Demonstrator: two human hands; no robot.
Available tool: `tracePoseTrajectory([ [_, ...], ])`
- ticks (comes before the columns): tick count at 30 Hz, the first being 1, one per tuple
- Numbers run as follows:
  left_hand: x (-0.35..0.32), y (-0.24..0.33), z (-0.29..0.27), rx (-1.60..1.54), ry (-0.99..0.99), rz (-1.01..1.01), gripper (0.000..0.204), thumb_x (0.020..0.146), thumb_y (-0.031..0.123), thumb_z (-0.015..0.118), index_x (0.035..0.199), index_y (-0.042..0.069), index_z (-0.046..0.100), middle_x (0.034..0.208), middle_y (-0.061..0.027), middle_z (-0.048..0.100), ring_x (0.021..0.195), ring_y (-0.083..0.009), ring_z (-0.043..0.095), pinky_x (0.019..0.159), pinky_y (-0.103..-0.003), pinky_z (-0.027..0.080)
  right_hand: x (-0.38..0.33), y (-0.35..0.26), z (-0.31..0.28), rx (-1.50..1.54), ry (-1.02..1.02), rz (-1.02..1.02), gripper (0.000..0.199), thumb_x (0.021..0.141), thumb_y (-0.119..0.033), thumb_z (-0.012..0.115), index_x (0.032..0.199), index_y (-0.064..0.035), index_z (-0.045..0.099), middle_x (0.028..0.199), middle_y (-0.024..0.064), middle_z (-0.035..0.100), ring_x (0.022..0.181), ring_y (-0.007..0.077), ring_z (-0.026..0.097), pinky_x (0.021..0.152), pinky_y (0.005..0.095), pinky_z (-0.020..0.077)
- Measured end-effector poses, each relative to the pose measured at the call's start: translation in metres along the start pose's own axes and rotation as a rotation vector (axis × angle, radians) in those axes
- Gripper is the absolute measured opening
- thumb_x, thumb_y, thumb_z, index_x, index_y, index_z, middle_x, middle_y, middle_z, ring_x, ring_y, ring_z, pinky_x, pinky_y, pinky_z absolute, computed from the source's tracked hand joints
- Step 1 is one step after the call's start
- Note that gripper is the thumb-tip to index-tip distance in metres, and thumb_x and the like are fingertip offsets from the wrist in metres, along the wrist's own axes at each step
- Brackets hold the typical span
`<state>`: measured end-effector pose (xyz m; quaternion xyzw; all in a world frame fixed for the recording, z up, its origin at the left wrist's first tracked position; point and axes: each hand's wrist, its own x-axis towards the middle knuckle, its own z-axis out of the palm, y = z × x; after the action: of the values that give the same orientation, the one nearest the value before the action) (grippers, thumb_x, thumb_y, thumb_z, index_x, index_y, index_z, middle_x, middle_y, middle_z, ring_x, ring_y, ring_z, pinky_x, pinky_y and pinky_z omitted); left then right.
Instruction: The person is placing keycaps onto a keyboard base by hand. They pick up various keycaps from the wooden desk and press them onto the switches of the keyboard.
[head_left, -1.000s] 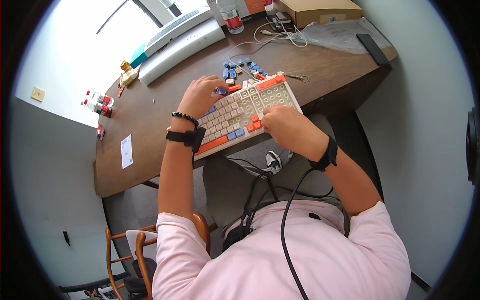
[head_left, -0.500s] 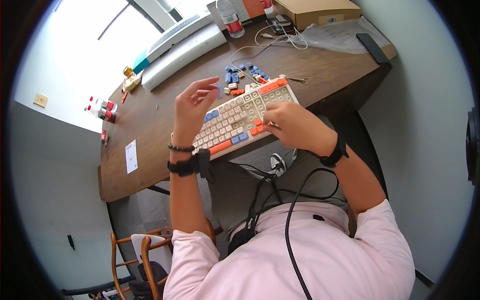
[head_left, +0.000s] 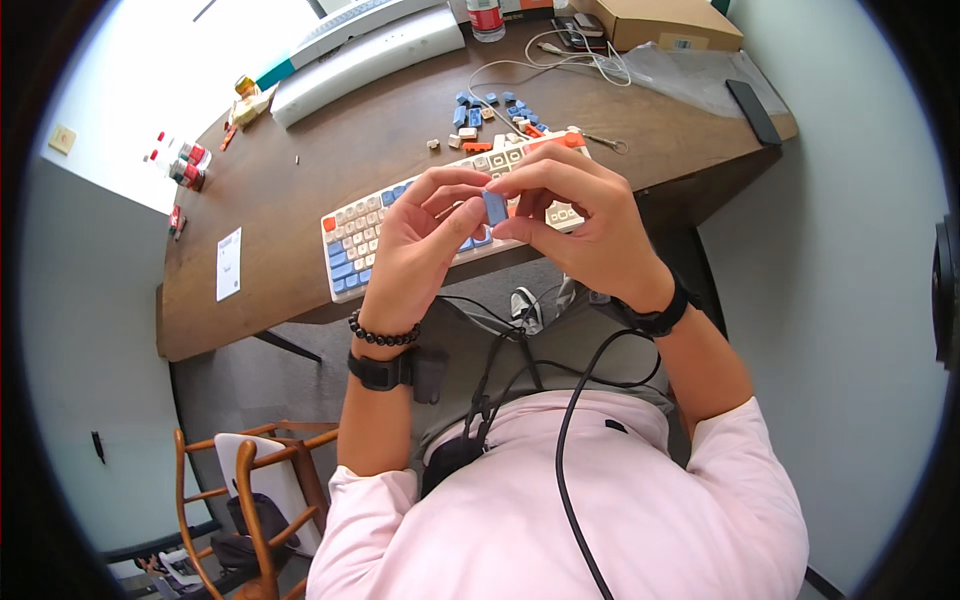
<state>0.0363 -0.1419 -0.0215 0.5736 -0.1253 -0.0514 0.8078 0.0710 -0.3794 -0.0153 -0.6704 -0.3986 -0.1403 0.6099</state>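
A long blue keycap [head_left: 496, 208] is pinched between the fingers of both hands, above the keyboard's near edge. My left hand [head_left: 420, 235] closes on it from the left, and my right hand [head_left: 590, 215] grips it from the right with thumb and forefinger. Below them lies a keyboard [head_left: 350, 262] with cream, blue and orange keycaps. Its right part shows bare switch sockets, partly hidden by my right hand. Just beyond the keyboard, loose keycaps [head_left: 475, 117] in blue, cream and orange are scattered on the wooden table [head_left: 300, 185].
A white cable [head_left: 500, 64] curls across the back of the table. A phone [head_left: 752, 110], a plastic bag [head_left: 690, 80] and a cardboard box [head_left: 660, 22] lie at the right. Bottles [head_left: 187, 172] and a white card [head_left: 229, 265] are at the left. A chair [head_left: 255, 490] stands behind on the left.
My right hand has left the orange keys and come to the blue keycap that my left hand was holding. Both hands now meet at it, and the view has shifted slightly.
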Motion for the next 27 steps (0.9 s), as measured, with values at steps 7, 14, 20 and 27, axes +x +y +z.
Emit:
tracePoseTrajectory([
  [7,-0.007,0.006,-0.007,0.064,-0.095,-0.016,0.043,0.117,0.012,0.082,0.156,0.002,0.066,0.132,-0.0077,0.082,0.124,-0.0133,0.077,0.111,-0.030,0.063,0.001,0.003,0.005,-0.070,-0.030,-0.015,0.035,0.088,-0.005,0.105,0.116,-0.0037,0.084,0.120,0.0074,0.080,0.094,0.0169,0.080,0.079,0.0313,0.0658],
  [14,-0.007,0.018,-0.026,0.158,-0.068,-0.040,0.056,0.113,0.009,0.086,0.163,0.003,0.062,0.134,-0.0114,0.085,0.123,-0.0144,0.081,0.106,-0.028,0.067,0.013,0.004,0.006,-0.128,-0.132,0.060,0.029,0.093,0.004,0.096,0.118,-0.0032,0.084,0.127,0.0114,0.086,0.108,0.0258,0.084,0.092,0.0376,0.0700],
  [20,-0.009,0.020,-0.024,0.263,-0.053,0.036,0.048,0.117,0.015,0.084,0.159,0.002,0.065,0.133,-0.0112,0.088,0.123,-0.0145,0.083,0.097,-0.025,0.066,0.036,0.008,-0.007,-0.230,-0.273,-0.079,0.025,0.095,0.012,0.088,0.115,-0.0025,0.087,0.120,0.0109,0.090,0.111,0.0258,0.086,0.098,0.0372,0.0682],
  [27,-0.004,0.013,-0.028,0.502,0.194,0.144,0.032,0.117,0.015,0.082,0.146,0.003,0.075,0.120,-0.0079,0.089,0.111,-0.0139,0.083,0.094,-0.026,0.064,0.014,0.031,-0.006,-0.173,0.104,0.144,0.020,0.098,0.011,0.088,0.115,-0.0008,0.089,0.118,0.0110,0.089,0.107,0.0204,0.084,0.099,0.0332,0.0663],
])
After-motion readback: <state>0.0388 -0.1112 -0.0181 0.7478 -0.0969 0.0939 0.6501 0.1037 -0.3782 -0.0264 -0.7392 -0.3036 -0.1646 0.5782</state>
